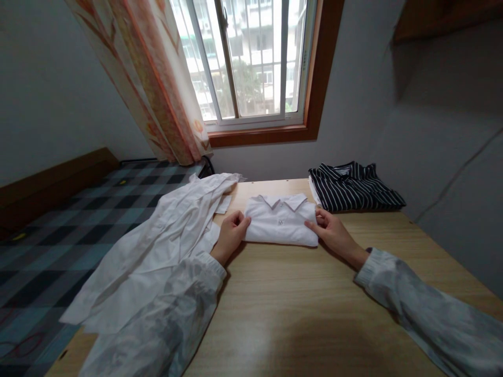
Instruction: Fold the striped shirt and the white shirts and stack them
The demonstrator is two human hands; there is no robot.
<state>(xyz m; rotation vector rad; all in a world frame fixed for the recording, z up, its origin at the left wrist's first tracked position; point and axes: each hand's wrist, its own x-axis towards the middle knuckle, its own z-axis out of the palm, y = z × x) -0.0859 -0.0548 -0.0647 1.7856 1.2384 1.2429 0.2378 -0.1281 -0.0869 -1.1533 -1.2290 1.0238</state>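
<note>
A white shirt (281, 222), folded into a compact rectangle with its collar at the far side and buttons up, is between my hands over the wooden table. My left hand (232, 231) pinches its left edge between thumb and fingers. At the opposite edge, my right hand (332, 230) grips the shirt with thumb on top and fingers partly behind it. Whether the shirt rests fully on the table I cannot tell. Left of my left hand lies a loose heap of unfolded white shirts (157, 246), partly covered by my left sleeve.
A folded black-and-white striped shirt (353, 186) lies at the table's back right, with white cloth showing beneath it. The wooden table (298, 303) adjoins a bed with a checked sheet (70, 230) on the left. Behind are a curtain (157, 78), a window (251, 63) and a wall.
</note>
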